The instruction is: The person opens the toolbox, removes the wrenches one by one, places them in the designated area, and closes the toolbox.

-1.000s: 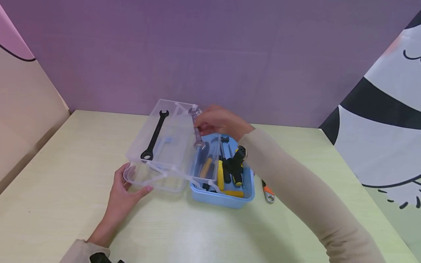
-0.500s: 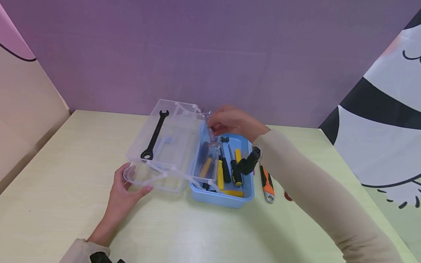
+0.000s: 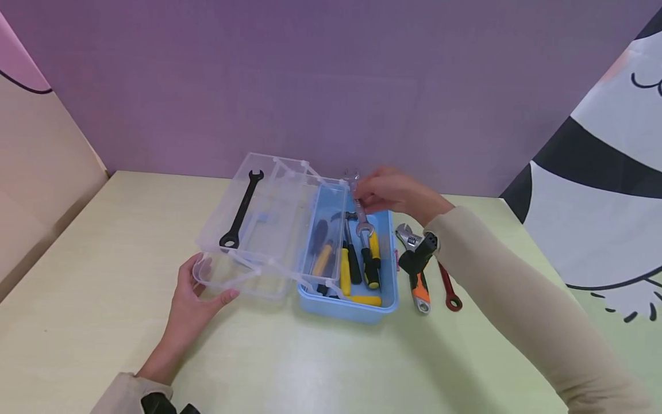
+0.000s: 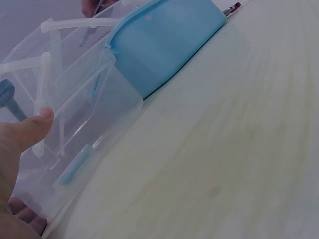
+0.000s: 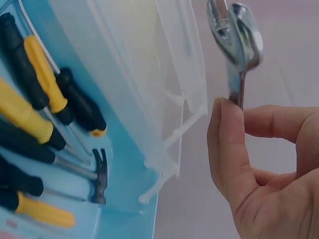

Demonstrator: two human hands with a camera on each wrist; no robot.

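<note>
Right hand: the right hand (image 3: 393, 192) pinches the shank of a silver double-ended metal spanner (image 3: 360, 211) between thumb and fingers (image 5: 230, 144), hanging it nearly upright over the far end of the box.
Spanner: its lower jaw-end sits just above the tools; its upper end (image 5: 238, 35) rises clear of the fingers.
Left hand: the left hand (image 3: 192, 299) grips the near corner of the clear plastic swing-out tray (image 3: 269, 221), thumb (image 4: 31, 130) pressed on its rim, fingers underneath.
Tray: lifted out to the left on its white hinge arms, carrying a black flat spanner (image 3: 241, 210).
Box: the pale blue plastic toolbox base (image 3: 351, 307) holds yellow-and-black screwdrivers (image 3: 345, 270) and a small black-headed hammer (image 5: 98, 175).
Beside the box: an orange-and-black adjustable wrench (image 3: 418, 275) and a red ring spanner (image 3: 449, 287) lie on the pale green table (image 3: 320, 368), just right of the base.
Doing it well: I judge the spanner best lowered lengthwise, parallel to the screwdrivers, with the tray kept steady.
</note>
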